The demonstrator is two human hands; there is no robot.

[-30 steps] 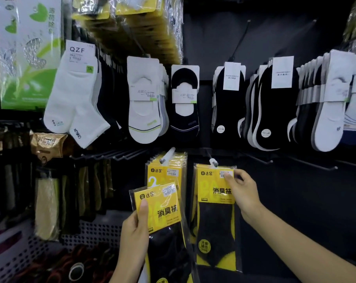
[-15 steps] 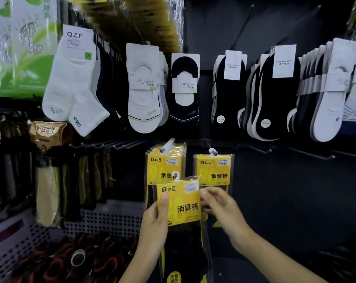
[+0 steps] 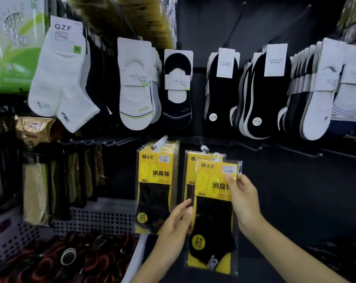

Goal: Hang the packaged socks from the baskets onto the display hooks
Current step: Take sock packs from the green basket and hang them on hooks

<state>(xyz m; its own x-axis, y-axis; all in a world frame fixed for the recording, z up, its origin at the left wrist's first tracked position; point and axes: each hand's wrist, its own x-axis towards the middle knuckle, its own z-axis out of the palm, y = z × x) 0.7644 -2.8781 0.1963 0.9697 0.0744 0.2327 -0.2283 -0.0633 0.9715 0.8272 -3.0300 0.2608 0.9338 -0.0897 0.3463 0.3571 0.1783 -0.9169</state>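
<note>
My right hand (image 3: 242, 197) pinches the yellow sock packet (image 3: 213, 221) at its upper right edge; my left hand (image 3: 173, 225), fingers loose, touches its left edge, near the display hook (image 3: 204, 149).

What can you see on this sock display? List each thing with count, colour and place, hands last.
held pack: one, yellow and black, before the lower right hook
hung packs: one stack, yellow, lower left hook
white socks: several bunches, white, upper row
black socks: several bunches, black, upper row middle
basket: one, pale, lower left
green box: one, green, top left
left hand: one, touching held pack's left edge
right hand: one, pinching its upper right side
</note>
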